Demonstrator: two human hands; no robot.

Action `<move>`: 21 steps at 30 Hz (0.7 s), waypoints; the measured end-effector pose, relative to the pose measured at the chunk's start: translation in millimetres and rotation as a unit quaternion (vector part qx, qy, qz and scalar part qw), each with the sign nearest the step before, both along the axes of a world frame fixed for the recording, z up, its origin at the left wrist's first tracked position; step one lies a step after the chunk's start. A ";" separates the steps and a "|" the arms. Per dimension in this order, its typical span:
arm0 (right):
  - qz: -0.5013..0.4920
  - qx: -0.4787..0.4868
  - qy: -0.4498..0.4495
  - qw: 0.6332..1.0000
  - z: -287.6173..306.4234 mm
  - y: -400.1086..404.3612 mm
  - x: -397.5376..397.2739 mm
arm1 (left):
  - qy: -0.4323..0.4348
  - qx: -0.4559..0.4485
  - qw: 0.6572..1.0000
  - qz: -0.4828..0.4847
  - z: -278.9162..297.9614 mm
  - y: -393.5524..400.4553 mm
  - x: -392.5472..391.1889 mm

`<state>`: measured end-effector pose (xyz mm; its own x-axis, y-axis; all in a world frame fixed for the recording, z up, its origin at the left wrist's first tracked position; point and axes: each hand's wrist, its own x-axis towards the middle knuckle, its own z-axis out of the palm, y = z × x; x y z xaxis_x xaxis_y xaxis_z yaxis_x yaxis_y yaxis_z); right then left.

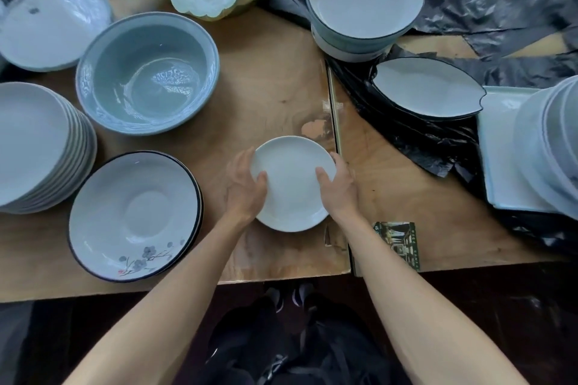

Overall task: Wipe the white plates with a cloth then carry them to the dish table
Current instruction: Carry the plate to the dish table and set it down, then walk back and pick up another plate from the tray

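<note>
White plate gripped at both edges, L hand & R hand w/ thumbs on top, over wooden worktop, beside flowered dish.

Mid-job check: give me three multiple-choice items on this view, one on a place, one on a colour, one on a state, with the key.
1. Where does the flower-painted plate lie relative to the small white plate?
A. to its left
B. to its right
C. beyond it

2. What colour is the deep bowl on the wooden table?
A. red
B. pale blue-green
C. black

3. How is the small white plate held?
A. by the left hand alone
B. by no hand
C. by both hands at opposite rims

Key: 1 A, the flower-painted plate sits nearer the picture's left edge. 2 B, its inside and rim are pale blue-green. 3 C, the left hand and right hand each grip one side, thumbs on top.
</note>
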<state>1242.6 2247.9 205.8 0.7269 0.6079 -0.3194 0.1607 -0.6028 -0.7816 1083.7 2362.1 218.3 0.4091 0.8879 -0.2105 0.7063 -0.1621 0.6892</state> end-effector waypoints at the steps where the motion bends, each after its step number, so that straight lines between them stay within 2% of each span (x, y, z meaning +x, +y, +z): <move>1: 0.004 -0.015 0.001 1.000 3.6 -1.8 1.3 | 0.022 0.028 0.999 -0.031 4.7 1.7 0.9; 4: 0.034 -0.052 -0.033 0.998 12.4 -9.5 8.3 | 0.074 0.102 0.984 -0.124 18.0 7.6 7.1; 8: 0.076 -0.093 -0.067 0.991 27.4 -31.1 17.3 | 0.067 0.099 0.961 -0.249 32.4 7.0 29.4; 11: 0.094 -0.158 -0.106 0.977 36.1 -56.9 20.7 | 0.081 0.155 0.918 -0.357 42.6 -3.6 55.9; 15: 0.071 -0.204 -0.124 0.969 46.6 -105.5 22.2 | 0.061 0.201 0.862 -0.461 58.2 -31.7 94.8; 21: -0.034 -0.237 -0.133 0.962 60.5 -201.5 20.7 | 0.072 0.226 0.769 -0.594 68.3 -108.5 144.2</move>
<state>1263.3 2046.4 266.3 0.8541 0.3884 -0.3460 0.2647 -0.8971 -0.3537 1228.0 2253.6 286.6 0.9892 -0.0979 -0.1092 -0.0609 -0.9516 0.3014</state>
